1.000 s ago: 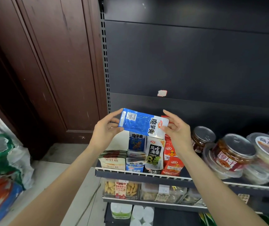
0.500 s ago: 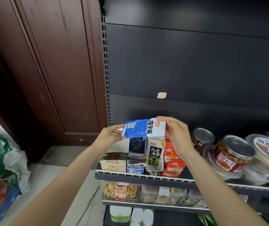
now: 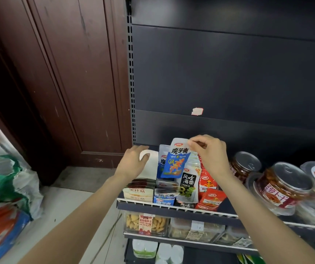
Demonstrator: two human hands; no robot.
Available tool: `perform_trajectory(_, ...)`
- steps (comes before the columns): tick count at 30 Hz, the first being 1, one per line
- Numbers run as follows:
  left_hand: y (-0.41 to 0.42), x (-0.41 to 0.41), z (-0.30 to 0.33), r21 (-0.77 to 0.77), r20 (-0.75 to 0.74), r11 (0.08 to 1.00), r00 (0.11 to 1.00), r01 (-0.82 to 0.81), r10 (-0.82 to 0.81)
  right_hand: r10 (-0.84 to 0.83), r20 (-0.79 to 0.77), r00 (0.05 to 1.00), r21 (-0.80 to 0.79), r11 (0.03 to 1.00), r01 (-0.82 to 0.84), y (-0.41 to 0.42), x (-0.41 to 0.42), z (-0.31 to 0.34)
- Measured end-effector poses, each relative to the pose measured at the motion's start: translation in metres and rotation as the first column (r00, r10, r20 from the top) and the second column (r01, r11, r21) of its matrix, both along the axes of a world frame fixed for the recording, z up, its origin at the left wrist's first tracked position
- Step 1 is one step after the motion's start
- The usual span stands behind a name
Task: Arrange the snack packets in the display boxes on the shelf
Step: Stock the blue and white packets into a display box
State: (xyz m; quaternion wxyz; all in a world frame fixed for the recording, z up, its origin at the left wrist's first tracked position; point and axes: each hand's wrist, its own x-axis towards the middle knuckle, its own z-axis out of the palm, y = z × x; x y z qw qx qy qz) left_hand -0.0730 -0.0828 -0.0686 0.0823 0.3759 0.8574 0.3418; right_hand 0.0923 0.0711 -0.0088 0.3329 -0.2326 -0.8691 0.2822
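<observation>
White card is what my left hand (image 3: 133,162) rests on: the tall back panel of the leftmost display box (image 3: 149,164), at about 9 o'clock from the packet. My fingers lie loosely over it, gripping nothing; I judge they brace the box so the row does not shift. That forearm reaches up from 7 o'clock, wrist nearly straight.

Next comes the blue display box (image 3: 164,199), with packets standing in it, which is why I hold the blue-and-white snack packet (image 3: 177,161) upright, printed face toward me, just above that box with its lower edge in front of the packets there. It is not yet seated.

My right hand (image 3: 210,155) pinches the packet's top corner at 12 o'clock, thumb and forefinger closed on it, the other fingers curled, knuckles up. That forearm rises from 5 o'clock, passing in front of the red display box (image 3: 210,197).
</observation>
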Motion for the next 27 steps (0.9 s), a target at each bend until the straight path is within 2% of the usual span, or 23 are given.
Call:
perform_trajectory(3, -0.001, -0.009, -0.007, -0.252, -0.146, 0.967, 0.986, 0.038, -0.077, 0.015, 0.043, 0.999, 0.004, 1.000, -0.015, 0.004, -0.007, -0.009)
perform_trajectory(6, 0.000, -0.015, -0.009, -0.377, -0.212, 0.926, 0.971, 0.024, -0.111, 0.043, 0.080, 0.996, -0.018, 0.999, -0.041, 0.008, -0.015, -0.021)
perform_trajectory(8, 0.000, -0.016, -0.008, -0.397, -0.248, 0.918, 0.960, 0.023, -0.131, 0.063, 0.120, 0.991, -0.034, 0.998, -0.059, 0.012, -0.022, -0.029)
perform_trajectory(12, -0.003, -0.016, -0.009, -0.380, -0.236, 0.924, 0.962, 0.037, -0.135, 0.136, 0.233, 0.963, -0.075, 0.990, -0.121, 0.020, -0.036, -0.048)
perform_trajectory(15, -0.004, -0.016, -0.009, -0.379, -0.235, 0.924, 0.961, 0.050, -0.149, 0.131, 0.299, 0.945, -0.065, 0.991, -0.117, 0.022, -0.045, -0.062)
perform_trajectory(19, -0.005, -0.019, -0.010, -0.415, -0.257, 0.907, 0.947, 0.071, -0.192, 0.037, 0.410, 0.911, 0.047, 0.997, -0.062, 0.023, -0.054, -0.074)
perform_trajectory(27, -0.008, -0.032, -0.008, -0.453, -0.239, 0.880, 0.931, 0.144, -0.275, -0.186, 0.495, 0.849, 0.241, 0.968, 0.072, 0.018, -0.074, -0.075)
